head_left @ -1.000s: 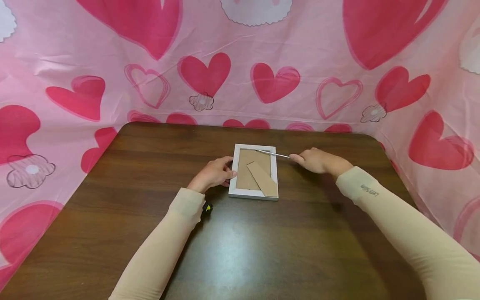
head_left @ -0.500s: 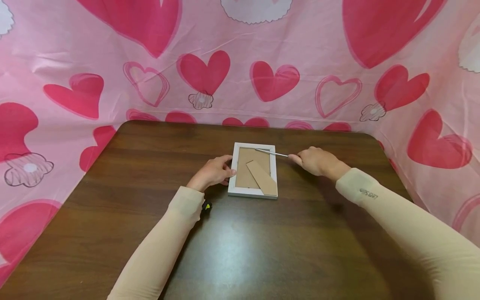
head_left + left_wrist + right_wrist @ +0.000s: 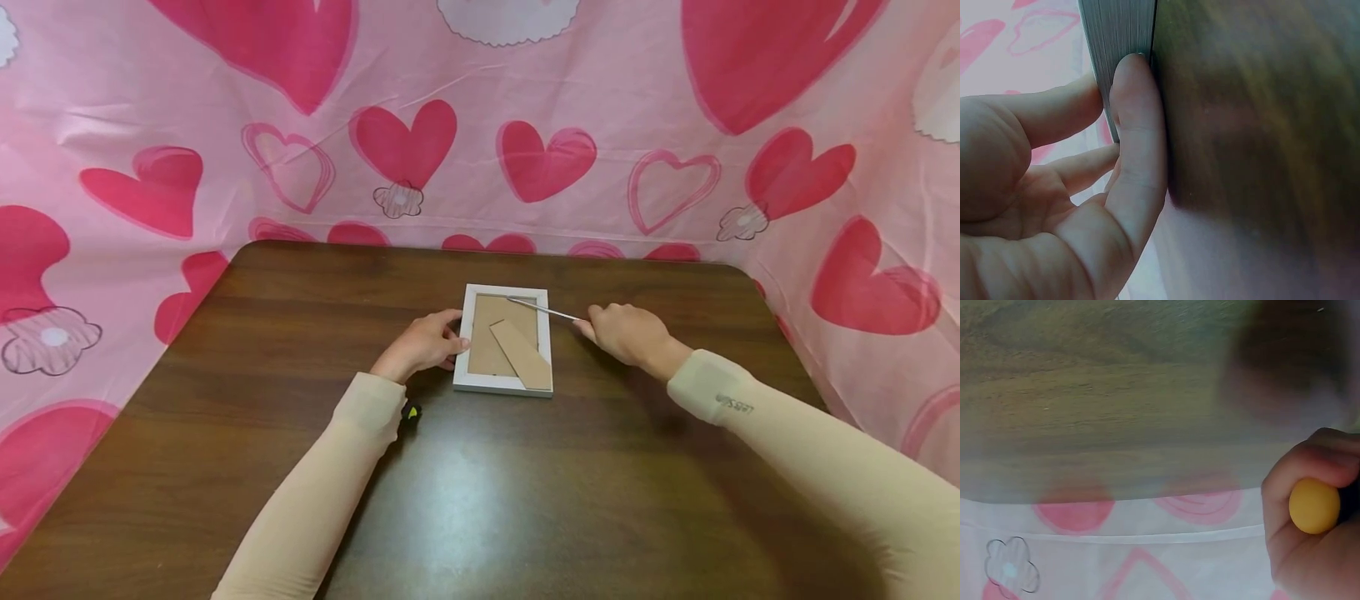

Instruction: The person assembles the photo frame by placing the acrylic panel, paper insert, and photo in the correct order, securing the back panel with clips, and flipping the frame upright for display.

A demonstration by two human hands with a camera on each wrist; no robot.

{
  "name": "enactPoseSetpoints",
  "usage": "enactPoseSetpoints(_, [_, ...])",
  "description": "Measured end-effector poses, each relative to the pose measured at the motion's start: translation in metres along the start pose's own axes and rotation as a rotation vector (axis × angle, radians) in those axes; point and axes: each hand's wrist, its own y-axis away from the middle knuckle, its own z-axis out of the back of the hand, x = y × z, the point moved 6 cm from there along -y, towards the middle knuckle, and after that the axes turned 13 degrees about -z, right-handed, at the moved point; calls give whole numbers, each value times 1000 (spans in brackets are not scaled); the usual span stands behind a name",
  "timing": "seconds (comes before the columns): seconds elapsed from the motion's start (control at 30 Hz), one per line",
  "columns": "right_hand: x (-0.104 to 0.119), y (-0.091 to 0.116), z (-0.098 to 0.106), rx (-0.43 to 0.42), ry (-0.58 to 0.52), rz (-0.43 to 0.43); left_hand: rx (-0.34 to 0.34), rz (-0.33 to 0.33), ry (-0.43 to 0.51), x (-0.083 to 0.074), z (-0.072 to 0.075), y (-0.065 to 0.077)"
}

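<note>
A white picture frame lies back side up on the table, with a brown backing board and a slanted cardboard stand leg showing. My left hand holds the frame's left side, thumb on the rim and fingers against the edge; the left wrist view shows the fingers at the frame's side. In my right hand is a screwdriver, its metal shaft reaching over the frame's right rim. The tip meets the top inner edge of the backing. The right wrist view shows the handle's yellow end inside curled fingers.
The brown wooden table extends around the frame. A small black and yellow item shows beside my left sleeve, partly hidden. Pink heart-patterned cloth hangs behind the table and along both sides.
My right hand has shifted slightly toward me, and the screwdriver's shaft slants more, with its tip staying near the top inner edge. The left hand and frame hold their place.
</note>
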Motion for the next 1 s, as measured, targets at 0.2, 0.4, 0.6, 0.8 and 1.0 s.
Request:
enactPoseSetpoints(0.2, [18, 19, 6, -76, 46, 84, -1, 4, -1, 1, 1, 1])
enactPoseSetpoints(0.4, [32, 34, 15, -105, 173, 134, 2, 0, -6, -1, 1, 0])
enactPoseSetpoints(0.6, [43, 43, 22, -217, 301, 174, 3, -5, -13, -2, 1, -2])
enactPoseSetpoints(0.8, [46, 43, 23, -210, 305, 199, 4, -7, -21, -1, 1, -3])
enactPoseSetpoints(1.0, [47, 43, 20, -149, 240, 157, 3, -1, -9, -2, 1, 0])
